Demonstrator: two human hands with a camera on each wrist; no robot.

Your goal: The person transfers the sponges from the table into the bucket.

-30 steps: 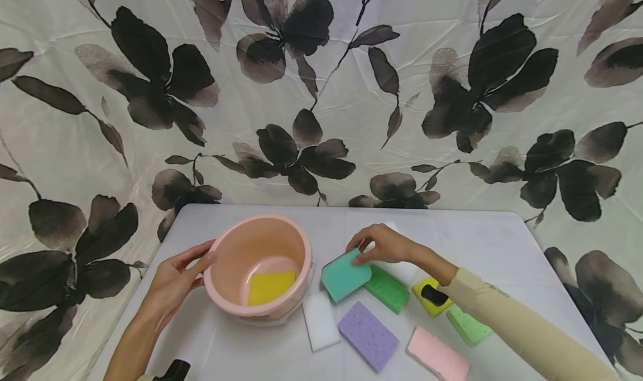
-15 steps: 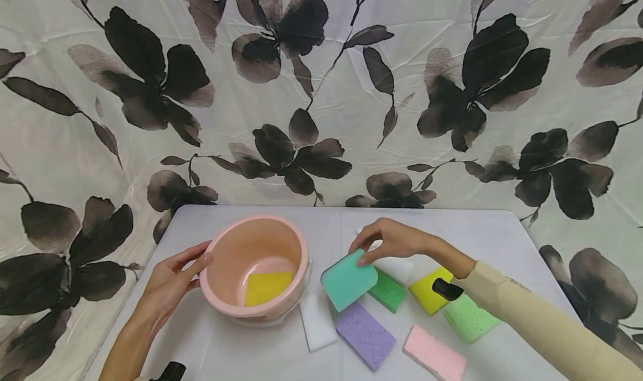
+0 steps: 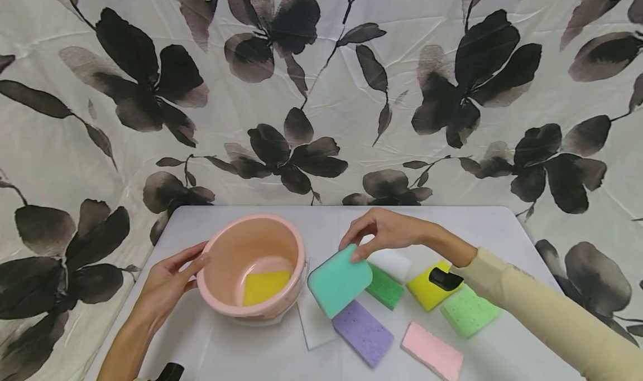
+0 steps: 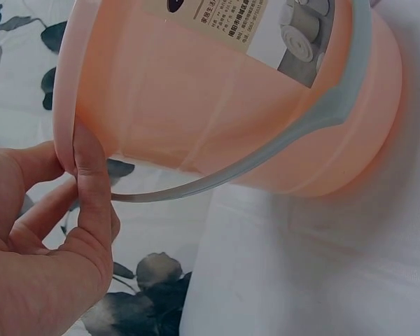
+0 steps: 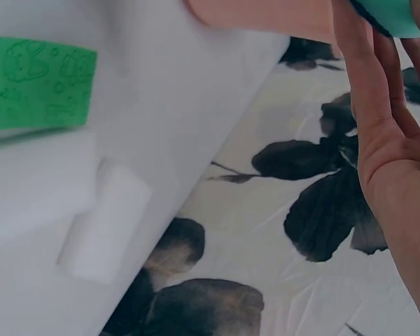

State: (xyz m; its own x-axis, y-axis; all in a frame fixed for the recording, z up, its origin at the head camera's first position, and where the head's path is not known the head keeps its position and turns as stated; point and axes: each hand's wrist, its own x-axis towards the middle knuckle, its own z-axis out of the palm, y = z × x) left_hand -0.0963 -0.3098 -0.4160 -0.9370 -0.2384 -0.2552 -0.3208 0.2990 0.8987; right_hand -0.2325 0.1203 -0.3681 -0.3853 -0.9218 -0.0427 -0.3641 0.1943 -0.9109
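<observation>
My left hand [image 3: 168, 283] pinches the left rim of a pink bucket [image 3: 215, 293], thumb on one side and fingers on the other. The left wrist view shows this pinch, the bucket's grey handle [image 4: 266, 150] and a printed label [image 4: 266, 28] on its wall. A yellow sponge [image 3: 266, 287] lies on the bucket's floor. To the right of the bucket, my right hand [image 3: 384, 230] holds a teal sponge [image 3: 339, 280] with a dark backing by its upper edge, tilted above the table. In the right wrist view only a corner of this sponge shows.
Around the right hand lie a green sponge [image 3: 384, 288], a purple sponge [image 3: 364, 334], a pink sponge [image 3: 433, 352], a light green sponge [image 3: 469, 311] and a yellow sponge [image 3: 427, 289]. White blocks [image 3: 315, 325] lie among them on the white table [image 3: 241, 353]. A floral cloth [image 3: 321, 91] hangs behind.
The teal sponge has been raised off the table area by the green sponge and now hangs higher, closer to the bucket. The left hand keeps its pinch on the rim.
</observation>
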